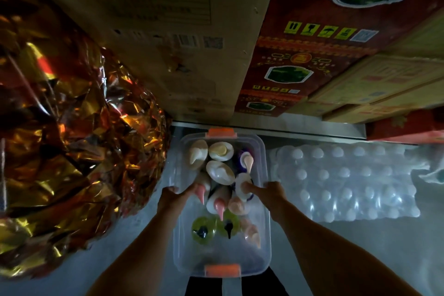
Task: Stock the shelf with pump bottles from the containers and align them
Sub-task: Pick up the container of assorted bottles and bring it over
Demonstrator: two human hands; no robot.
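Head view: both hands [176, 196] [269, 193] grip the clear bin [263, 247]; box [310, 60] print unreadable.

Both hands [174, 196] [266, 193] low, fingers curled.

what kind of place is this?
Likely a shop stockroom or storage area: stacked cardboard cartons, a shrink-wrapped pack of water bottles on the floor, and a clear plastic bin of pump bottles.
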